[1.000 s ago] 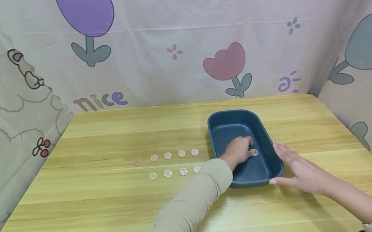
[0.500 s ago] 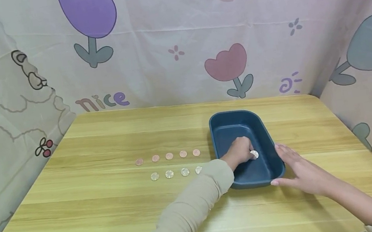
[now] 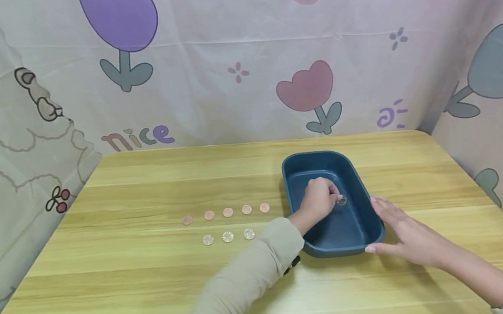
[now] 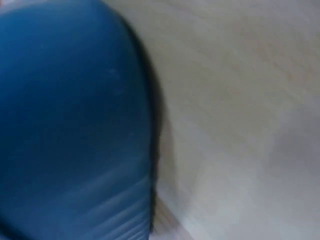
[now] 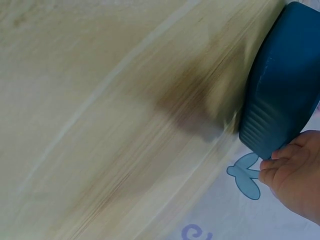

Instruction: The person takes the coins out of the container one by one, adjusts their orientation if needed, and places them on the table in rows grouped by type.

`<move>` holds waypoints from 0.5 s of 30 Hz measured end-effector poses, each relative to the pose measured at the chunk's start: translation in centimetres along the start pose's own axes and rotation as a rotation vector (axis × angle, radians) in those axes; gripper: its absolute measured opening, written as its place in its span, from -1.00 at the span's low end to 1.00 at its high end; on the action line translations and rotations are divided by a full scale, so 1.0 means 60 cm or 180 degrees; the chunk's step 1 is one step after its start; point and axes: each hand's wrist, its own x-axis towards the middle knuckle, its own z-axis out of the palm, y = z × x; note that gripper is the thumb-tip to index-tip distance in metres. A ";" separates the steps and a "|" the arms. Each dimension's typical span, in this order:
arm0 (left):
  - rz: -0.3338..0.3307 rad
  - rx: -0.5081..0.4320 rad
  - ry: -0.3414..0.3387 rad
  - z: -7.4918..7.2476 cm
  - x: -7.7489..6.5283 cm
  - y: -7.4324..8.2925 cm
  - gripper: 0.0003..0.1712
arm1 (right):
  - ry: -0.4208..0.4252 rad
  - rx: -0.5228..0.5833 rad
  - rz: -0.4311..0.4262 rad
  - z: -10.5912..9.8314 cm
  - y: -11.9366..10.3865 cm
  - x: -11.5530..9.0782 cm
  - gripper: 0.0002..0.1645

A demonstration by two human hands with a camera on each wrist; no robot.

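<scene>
My left hand point(image 3: 320, 198) reaches over the left rim into a dark blue rectangular tray point(image 3: 297, 164). Its thumb and finger pinch a silver coin point(image 3: 342, 200) above or on the tray floor; the exact gap is hard to judge. Against the tray's right wall and near corner lies my right hand point(image 3: 401, 230), fingers extended along the outside, thumb touching the near edge. Seen from the right wrist, that hand point(image 5: 297, 175) touches the lower edge of the tray point(image 5: 280, 85). Only the tray's outer wall point(image 4: 75, 115) and tabletop fill the blurred left wrist view.
Left of the tray, a row of several copper-coloured coins point(image 3: 227, 212) lies on the wooden table point(image 3: 106, 282). Three silver coins point(image 3: 227, 237) show in front of them, near my left sleeve point(image 3: 252, 273). A printed cloth point(image 3: 207, 78) hangs behind the table.
My left hand has risen slightly and shifted back with the coin at its fingertips. The sleeve has moved left and now hides the rightmost silver coin. The right hand stays in place.
</scene>
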 end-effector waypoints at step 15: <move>-0.0038 -0.0841 0.0135 -0.075 -0.033 -0.009 -0.85 | 0.0012 -0.0020 -0.0009 0.000 -0.001 0.001 0.22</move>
